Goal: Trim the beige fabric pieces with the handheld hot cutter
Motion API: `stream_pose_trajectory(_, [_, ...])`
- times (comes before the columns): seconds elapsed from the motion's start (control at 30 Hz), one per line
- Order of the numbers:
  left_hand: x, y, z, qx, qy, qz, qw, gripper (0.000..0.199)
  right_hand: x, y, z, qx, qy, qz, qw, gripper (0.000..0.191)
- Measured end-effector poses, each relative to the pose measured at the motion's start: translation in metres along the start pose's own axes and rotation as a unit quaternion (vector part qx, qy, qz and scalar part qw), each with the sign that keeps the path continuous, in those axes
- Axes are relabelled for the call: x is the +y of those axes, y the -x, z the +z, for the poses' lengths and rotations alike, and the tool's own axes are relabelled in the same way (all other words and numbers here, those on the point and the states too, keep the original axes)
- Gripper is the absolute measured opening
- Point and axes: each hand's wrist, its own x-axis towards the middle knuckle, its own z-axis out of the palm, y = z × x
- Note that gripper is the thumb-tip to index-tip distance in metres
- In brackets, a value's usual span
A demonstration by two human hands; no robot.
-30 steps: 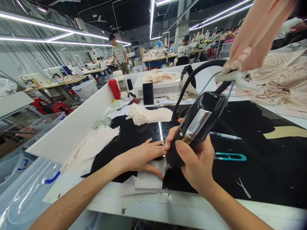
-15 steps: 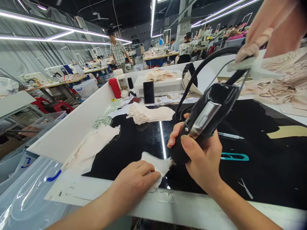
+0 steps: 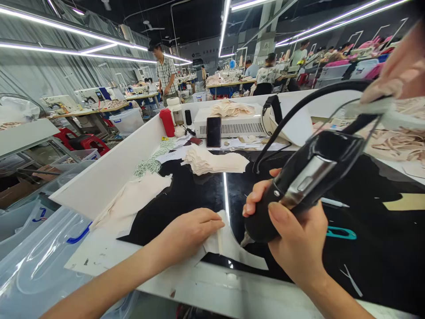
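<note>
My right hand is wrapped round a black corded power tool with a silver metal strip and a small pointed metal tip. The tip is at the curved edge of a pale fabric piece. At the left part of this piece, my left hand has its fingers pressed together on the fabric's upper edge. The piece lies on the front of a black glossy sheet; my left hand hides some of it.
Behind lies a stack of pale fabric pieces, with a phone and a white slotted box farther back. Right of the tool are a pen and a teal-handled tool. Another person's hand is at upper right, beside the cord.
My left hand has gone from lying over the fabric to gripping its upper edge. More of the piece now shows toward the right. The tool tip sits farther along its curved edge.
</note>
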Motion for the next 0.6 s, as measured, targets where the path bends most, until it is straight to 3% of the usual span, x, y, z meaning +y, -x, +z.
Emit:
stream_pose_trajectory(0.23, [-0.012,-0.023,0.022,-0.024,-0.032,0.036,0.999,0.039,-0.009,0.011,-0.012,-0.004,0.004,0.012,1.0,0.044])
stream_pose_trajectory(0.6, [-0.018,-0.011,0.022,-0.018,-0.027,0.047,0.998,0.028,-0.02,0.015,-0.026,0.003,0.044,-0.004,0.999,0.04])
